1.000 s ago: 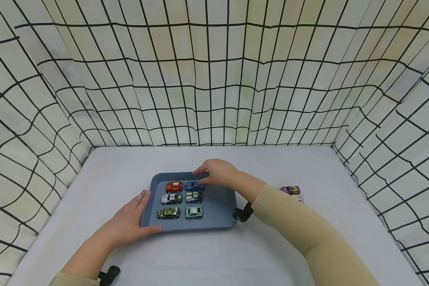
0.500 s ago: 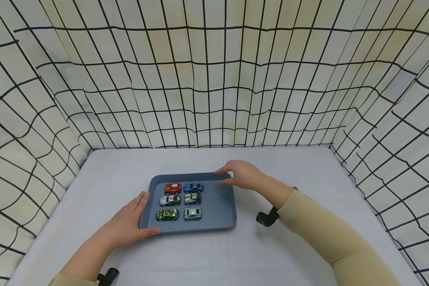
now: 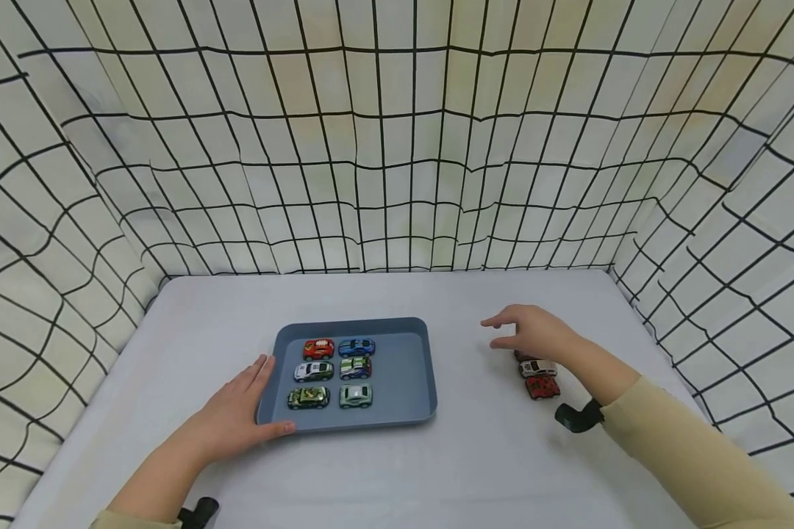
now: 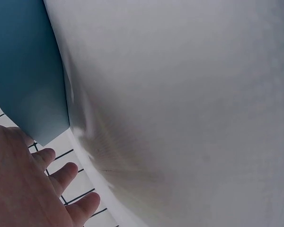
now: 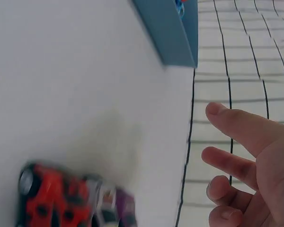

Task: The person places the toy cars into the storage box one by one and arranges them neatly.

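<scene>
Altogether, one blue-grey tray (image 3: 403,375) was recorded on the white table (image 3: 397,474), bearing six toys in two columns of three. Left column, far to near: red car (image 3: 318,349), black-and-white car (image 3: 314,371), camouflage car (image 3: 308,397). Right column: blue car (image 3: 356,347), striped green car (image 3: 356,367), pale green car (image 3: 356,396). Loose on the table, right of the tray, at least three close together: black-spotted red car (image 3: 542,387), white car (image 3: 538,369), purple car (image 5: 128,208).

Hands, two, well apart. Left hand (image 3: 234,408): fingers extended at the tray's left rim, thumb at its near edge. Right hand (image 3: 539,332): near the loose group, holding nothing, thumb and forefinger spread.

By view: the right wrist camera showed the purple body, mostly covered by the hand in the head view, and the smaller fingers, bent; the left wrist camera showed the tray's outer wall.
</scene>
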### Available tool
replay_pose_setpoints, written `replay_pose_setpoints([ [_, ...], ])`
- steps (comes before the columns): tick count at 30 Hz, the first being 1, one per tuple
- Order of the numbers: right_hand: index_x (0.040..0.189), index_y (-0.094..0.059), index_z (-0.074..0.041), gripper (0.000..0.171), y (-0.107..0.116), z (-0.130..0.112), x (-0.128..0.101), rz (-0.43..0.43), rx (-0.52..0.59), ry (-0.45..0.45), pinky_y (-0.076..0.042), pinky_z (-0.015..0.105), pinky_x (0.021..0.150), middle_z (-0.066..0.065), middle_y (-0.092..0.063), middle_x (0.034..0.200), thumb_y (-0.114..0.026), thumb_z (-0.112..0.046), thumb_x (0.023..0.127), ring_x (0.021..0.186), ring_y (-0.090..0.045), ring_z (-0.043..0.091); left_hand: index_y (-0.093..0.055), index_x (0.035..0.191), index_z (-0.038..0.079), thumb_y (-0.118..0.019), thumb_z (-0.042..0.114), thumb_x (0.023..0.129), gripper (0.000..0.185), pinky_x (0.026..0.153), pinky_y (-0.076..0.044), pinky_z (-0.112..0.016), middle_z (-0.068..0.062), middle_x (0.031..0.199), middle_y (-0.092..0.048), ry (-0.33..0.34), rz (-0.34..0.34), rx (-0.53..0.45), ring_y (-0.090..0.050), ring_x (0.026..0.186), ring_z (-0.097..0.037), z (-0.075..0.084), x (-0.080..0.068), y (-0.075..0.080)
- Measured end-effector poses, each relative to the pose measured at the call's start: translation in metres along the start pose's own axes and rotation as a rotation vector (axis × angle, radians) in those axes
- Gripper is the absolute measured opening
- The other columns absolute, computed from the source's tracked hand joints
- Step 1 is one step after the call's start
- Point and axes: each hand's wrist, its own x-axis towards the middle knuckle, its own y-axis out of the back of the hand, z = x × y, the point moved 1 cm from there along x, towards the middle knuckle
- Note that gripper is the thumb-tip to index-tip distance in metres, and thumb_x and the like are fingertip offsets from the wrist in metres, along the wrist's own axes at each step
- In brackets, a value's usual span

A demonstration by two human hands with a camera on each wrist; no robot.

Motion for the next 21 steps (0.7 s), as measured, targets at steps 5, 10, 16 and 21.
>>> replay_pose_setpoints([
  [5, 0.129, -0.069, -0.017, 0.042, 0.008, 0.027, -0.017, -0.019, -0.007, -0.054, -0.054, 0.039, 0.076, 0.009, -0.064, 0.129, -0.075, -0.031, 0.089, 0.095, -0.062, 0.022, -0.019, 0.155, -0.005, -0.065, 0.078, 0.074, 0.125, 0.107, -0.031, -0.066, -0.031, 0.158, -0.021, -0.008, 0.000, 0.000, -0.027, 0.140, -0.052, 0.001, -0.001, 0.001],
  [10, 0.128, -0.069, -0.014, 0.040, 0.015, 0.042, -0.024, -0.052, -0.022, -0.054, -0.054, 0.048, 0.088, 0.011, -0.065, 0.127, -0.074, -0.028, 0.090, 0.114, -0.060, 0.034, -0.020, 0.154, -0.006, -0.066, 0.077, 0.074, 0.124, 0.107, -0.032, -0.066, -0.031, 0.157, -0.022, -0.010, 0.002, -0.001, -0.027, 0.140, -0.052, 0.001, -0.002, 0.002],
  [16, 0.128, -0.069, -0.016, 0.038, 0.019, 0.056, -0.019, -0.151, -0.010, -0.065, -0.054, 0.048, 0.089, 0.012, -0.064, 0.127, -0.073, -0.023, 0.091, 0.122, -0.054, 0.039, -0.019, 0.155, -0.006, -0.065, 0.077, 0.075, 0.124, 0.108, -0.031, -0.066, -0.031, 0.158, -0.021, -0.010, 0.009, -0.003, -0.027, 0.141, -0.051, -0.001, -0.002, 0.000],
  [21, 0.126, -0.071, -0.019, 0.036, 0.018, 0.069, -0.010, -0.250, 0.016, -0.087, -0.054, 0.045, 0.085, 0.007, -0.066, 0.122, -0.073, -0.018, 0.089, 0.119, -0.056, 0.036, -0.019, 0.155, -0.005, -0.065, 0.078, 0.074, 0.125, 0.109, -0.030, -0.065, -0.031, 0.158, -0.021, -0.010, 0.014, -0.009, -0.027, 0.141, -0.051, -0.002, -0.002, -0.001],
])
